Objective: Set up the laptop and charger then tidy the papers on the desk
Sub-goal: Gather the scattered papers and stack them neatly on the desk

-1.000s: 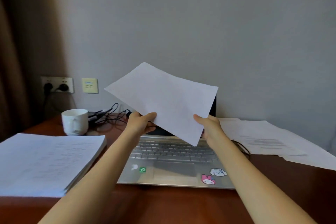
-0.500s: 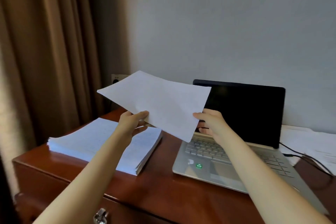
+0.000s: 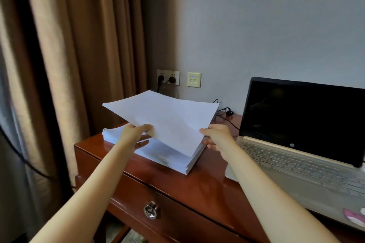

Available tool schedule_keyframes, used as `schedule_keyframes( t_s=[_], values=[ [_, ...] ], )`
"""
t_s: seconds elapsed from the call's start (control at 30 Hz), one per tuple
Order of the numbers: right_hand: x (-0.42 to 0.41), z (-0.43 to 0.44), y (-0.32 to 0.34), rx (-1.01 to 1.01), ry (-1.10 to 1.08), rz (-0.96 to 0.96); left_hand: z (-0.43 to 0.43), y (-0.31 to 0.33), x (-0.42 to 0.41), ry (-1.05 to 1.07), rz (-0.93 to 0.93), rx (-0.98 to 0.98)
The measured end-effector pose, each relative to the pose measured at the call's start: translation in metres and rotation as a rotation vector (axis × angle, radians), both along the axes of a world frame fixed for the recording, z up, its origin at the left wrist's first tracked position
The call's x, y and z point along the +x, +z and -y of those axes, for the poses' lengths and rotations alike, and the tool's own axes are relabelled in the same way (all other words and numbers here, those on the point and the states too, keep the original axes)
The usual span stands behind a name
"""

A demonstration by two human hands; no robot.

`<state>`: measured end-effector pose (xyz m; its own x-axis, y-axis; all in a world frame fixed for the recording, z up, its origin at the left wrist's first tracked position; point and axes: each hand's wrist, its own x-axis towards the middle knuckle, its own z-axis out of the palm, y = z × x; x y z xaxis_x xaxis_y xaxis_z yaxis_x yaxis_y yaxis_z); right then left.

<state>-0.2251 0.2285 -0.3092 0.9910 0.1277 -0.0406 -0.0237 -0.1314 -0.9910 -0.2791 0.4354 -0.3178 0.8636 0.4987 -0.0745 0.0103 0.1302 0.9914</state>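
Loose sheet (image 3: 167, 122) held just over the paper stack (image 3: 164, 155) on the desk (image 3: 207, 185).
Your left hand (image 3: 132, 134) and right hand (image 3: 216, 135) each pinch a near edge; lower it flat, align corners with the stack, then release; open laptop (image 3: 296, 154) just beside.

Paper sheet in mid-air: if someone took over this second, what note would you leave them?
Left hand and right hand each pinch a near edge of the white sheet, held above the paper stack on the desk.
Done: laptop stands open, screen dark; a black cable lies on the desk beside it, its laptop end unseen.
Left: lay the sheet squarely on the stack; other loose papers, if any, are out of view.
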Motion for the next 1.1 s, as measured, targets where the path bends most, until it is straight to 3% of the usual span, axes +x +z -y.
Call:
schedule_keyframes(
  t_s=[0.23, 0.37, 0.6, 0.87, 1.1],
  values=[
    [0.006, -0.014, -0.024, -0.110, -0.032, -0.020, -0.006, -0.021, 0.001, 0.034, -0.137, -0.002],
    [0.008, -0.016, -0.036, -0.112, -0.065, -0.066, -0.006, -0.029, 0.005, 0.077, -0.203, 0.126],
    [0.013, -0.017, -0.046, -0.233, -0.076, -0.002, -0.011, -0.038, 0.007, 0.120, -0.293, 0.585],
    [0.015, -0.016, -0.055, -0.428, -0.090, 0.144, -0.009, -0.025, -0.002, 0.144, -0.662, 1.230],
    [0.007, -0.005, -0.049, -0.643, 0.051, 0.252, 0.005, -0.015, 0.003, 0.211, -0.650, 1.547]
  ],
)
